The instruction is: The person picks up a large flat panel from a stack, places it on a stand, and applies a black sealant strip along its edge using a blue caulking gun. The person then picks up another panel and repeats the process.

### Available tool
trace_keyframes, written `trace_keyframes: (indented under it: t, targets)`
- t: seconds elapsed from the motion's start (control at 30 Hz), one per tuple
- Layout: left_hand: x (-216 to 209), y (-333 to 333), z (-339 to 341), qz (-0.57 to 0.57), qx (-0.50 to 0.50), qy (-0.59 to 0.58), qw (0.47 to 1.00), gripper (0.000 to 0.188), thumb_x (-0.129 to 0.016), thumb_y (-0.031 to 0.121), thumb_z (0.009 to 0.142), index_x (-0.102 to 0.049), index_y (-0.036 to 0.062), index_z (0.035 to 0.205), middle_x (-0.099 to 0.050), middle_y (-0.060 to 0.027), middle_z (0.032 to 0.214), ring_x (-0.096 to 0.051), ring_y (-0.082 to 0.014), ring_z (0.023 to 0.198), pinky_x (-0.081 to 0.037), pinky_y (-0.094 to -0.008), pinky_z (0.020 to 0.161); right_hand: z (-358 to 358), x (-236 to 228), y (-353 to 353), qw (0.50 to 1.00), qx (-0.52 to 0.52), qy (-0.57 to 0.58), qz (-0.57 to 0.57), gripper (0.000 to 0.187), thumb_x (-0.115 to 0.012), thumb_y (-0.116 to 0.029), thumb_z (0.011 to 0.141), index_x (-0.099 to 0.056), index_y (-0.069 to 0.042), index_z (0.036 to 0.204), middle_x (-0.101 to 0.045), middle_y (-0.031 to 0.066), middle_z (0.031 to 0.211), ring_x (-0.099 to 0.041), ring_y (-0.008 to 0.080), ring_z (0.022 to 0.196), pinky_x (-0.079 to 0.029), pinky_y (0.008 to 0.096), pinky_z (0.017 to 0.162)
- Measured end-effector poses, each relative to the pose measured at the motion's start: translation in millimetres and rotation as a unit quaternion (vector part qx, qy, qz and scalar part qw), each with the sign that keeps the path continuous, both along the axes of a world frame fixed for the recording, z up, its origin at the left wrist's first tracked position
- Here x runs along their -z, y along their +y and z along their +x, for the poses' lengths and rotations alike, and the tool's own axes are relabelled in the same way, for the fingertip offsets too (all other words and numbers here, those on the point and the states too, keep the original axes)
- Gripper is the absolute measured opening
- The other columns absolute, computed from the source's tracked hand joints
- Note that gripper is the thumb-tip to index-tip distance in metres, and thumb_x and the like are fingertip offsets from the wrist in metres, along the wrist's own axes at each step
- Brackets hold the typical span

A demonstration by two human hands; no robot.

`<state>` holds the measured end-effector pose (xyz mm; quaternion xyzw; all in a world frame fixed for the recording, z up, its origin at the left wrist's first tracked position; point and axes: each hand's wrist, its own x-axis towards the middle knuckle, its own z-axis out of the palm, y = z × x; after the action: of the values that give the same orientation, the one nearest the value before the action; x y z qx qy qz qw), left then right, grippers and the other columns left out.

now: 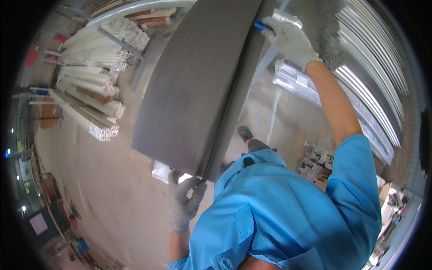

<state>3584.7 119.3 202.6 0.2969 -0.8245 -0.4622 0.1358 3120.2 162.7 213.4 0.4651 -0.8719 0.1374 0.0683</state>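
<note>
A long dark grey panel (193, 85) runs from the lower middle up to the top edge. My left hand (183, 198), in a grey work glove, grips its near lower corner. At the top, my right hand (291, 40), also gloved, is stretched out and holds the panel's right edge, where a small blue piece shows under the fingers. My blue shirt (288, 211) fills the lower right, and one shoe (245, 133) shows on the concrete floor below the panel.
Stacks of long white profiles (92, 90) lie on racks at the upper left. Wrapped metal profiles (297, 83) and shiny silver bars (373, 85) lie at the right. Small parts sit in a pile (315, 159) by my right side. Shelves with clutter (40, 202) stand at the far left.
</note>
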Motion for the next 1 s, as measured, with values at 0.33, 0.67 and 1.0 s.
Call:
trace_keyframes:
  t: [0.33, 0.67, 1.0]
  targets:
    - [37, -27, 9, -0.082, 0.116, 0.126, 0.982, 0.011, -0.075, 0.009, 0.083, -0.069, 0.0023, 0.089, -0.056, -0.0151, 0.105, -0.052, -0.0315, 0.103, -0.043, -0.0414, 0.089, 248, -15, 65, 0.992, -0.116, -0.023, 0.034, 0.032, -0.060, -0.026, 0.097, -0.057, -0.003, 0.119, -0.064, 0.0188, 0.083, -0.065, 0.0410, 0.080, -0.051, 0.0527, 0.070]
    - [40, -21, 16, 0.014, 0.073, 0.131, 0.989, 0.013, -0.070, 0.009, 0.093, -0.065, -0.0023, 0.098, -0.065, -0.0143, 0.093, -0.063, -0.0246, 0.077, -0.049, -0.0353, 0.065, 267, -18, 76, 0.988, -0.097, -0.112, -0.042, 0.039, -0.064, -0.032, 0.096, -0.063, -0.014, 0.132, -0.070, 0.0135, 0.099, -0.068, 0.0364, 0.090, -0.053, 0.0482, 0.081]
    - [29, -9, 16, -0.243, -0.015, 0.144, 0.959, 0.012, -0.073, 0.010, 0.086, -0.068, -0.0007, 0.089, -0.062, -0.0263, 0.117, -0.059, -0.0380, 0.106, -0.049, -0.0468, 0.087, 272, -10, 77, 0.997, -0.038, -0.067, -0.020, 0.039, -0.065, -0.029, 0.095, -0.063, -0.015, 0.131, -0.072, 0.0155, 0.097, -0.068, 0.0367, 0.087, -0.053, 0.0457, 0.076]
